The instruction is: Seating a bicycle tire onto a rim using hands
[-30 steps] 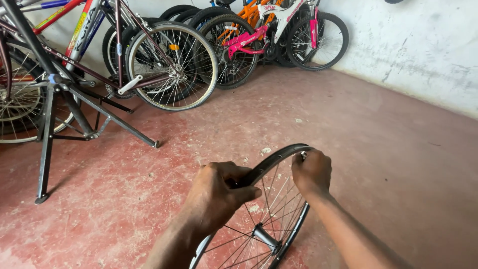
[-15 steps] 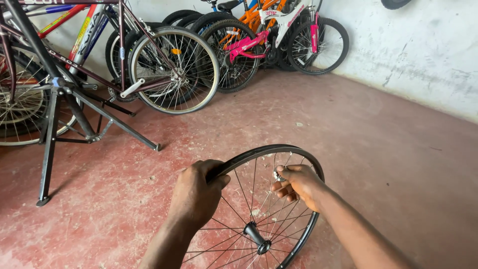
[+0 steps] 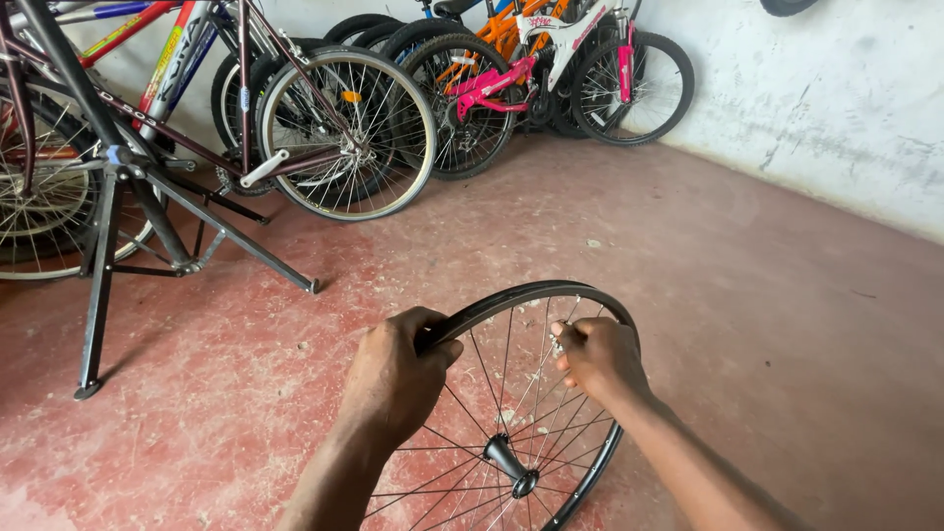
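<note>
Currently, head view only: both hands are on a bare black-rimmed bicycle wheel with thin metal spokes (image 3: 521,413), standing upright on the red concrete floor (image 3: 767,324) right in front of the person, low centre of frame. Its dark hub (image 3: 509,462) sits below and between the two forearms.

Left hand (image 3: 398,379) is clenched over the top-left arc of the rim, thumb hooked across the upper edge. Right hand (image 3: 600,359) is closed on the inner side of the rim at upper right, fingers curled in among the spokes; something small and pale is pinched at the fingertips, too small to tell what. Both grips are on the wheel, hands apart, with the top arc of the rim between them.

Rest: a black metal repair stand with splayed legs (image 3: 103,265) is at left, well apart from the wheel, carrying a dark red bicycle frame with a silver-rimmed rear wheel (image 3: 344,133). Behind it a row of bicycles leans on the white plastered wall (image 3: 826,88), the nearest to the corner being a white and pink bicycle (image 3: 590,59). Floor is scuffed, with pale grit scattered near the wheel.
</note>
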